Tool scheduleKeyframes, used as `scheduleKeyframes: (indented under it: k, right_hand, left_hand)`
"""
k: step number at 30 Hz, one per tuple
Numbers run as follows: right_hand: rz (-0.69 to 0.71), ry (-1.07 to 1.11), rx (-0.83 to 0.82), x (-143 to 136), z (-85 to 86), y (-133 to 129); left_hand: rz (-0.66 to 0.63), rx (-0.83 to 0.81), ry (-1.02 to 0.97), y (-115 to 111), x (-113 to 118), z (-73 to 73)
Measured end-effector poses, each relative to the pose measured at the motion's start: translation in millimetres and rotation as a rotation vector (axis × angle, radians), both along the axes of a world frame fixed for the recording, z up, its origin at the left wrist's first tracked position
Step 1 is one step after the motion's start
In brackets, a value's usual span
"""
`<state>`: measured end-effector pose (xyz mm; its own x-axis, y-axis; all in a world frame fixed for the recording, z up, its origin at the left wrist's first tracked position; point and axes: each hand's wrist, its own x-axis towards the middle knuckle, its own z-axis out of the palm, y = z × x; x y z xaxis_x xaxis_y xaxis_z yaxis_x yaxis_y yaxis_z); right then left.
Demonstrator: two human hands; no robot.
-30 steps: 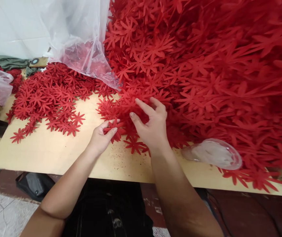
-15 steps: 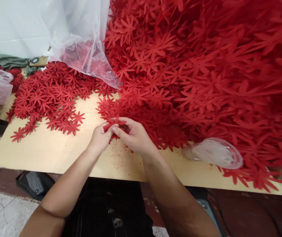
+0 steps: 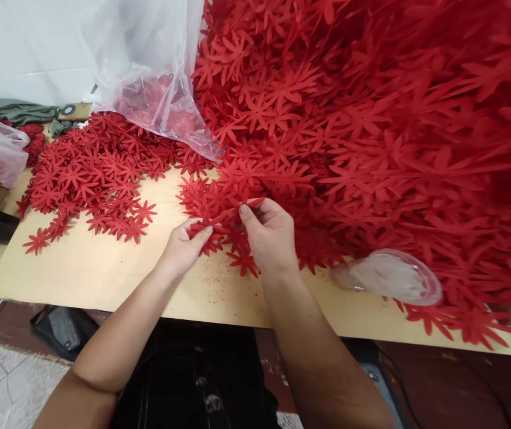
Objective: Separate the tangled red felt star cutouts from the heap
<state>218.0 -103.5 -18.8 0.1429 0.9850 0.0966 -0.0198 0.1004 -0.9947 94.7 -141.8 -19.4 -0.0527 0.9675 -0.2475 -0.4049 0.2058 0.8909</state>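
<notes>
Head camera: facing forward, down.
Tabletop (image 3: 81, 268): close, seen from above.
Tiled wall (image 3: 27, 44): farther off, top left.

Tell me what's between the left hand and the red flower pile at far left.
Pale tabletop shows between the left hand and the red flower pile, in the head view.

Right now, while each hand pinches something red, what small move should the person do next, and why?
I would probably draw the right hand gently away while the left hand holds firm. Each pinches a red piece between thumb and fingers, close together; whether the pieces are joined is unclear, so a slow movement seems safest.
</notes>
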Motion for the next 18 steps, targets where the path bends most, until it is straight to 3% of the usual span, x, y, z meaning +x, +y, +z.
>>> scheduleKeyframes:
  k: [6,11,18]
  right_hand:
    - [0.010,-0.053,-0.033,4.8,0.8,-1.0]
    - [-0.003,-0.156,0.065,6.3,-10.7,-2.3]
    - [0.395,-0.110,-0.060,0.3,-2.2,-19.3]
  left_hand:
    - [0.012,-0.082,0.038,-2.1,-0.7,0.2]
    - [-0.034,-0.019,0.060,-2.4,-1.5,-0.3]
    - [-0.083,0.018,0.178,-1.3,-2.8,-5.7]
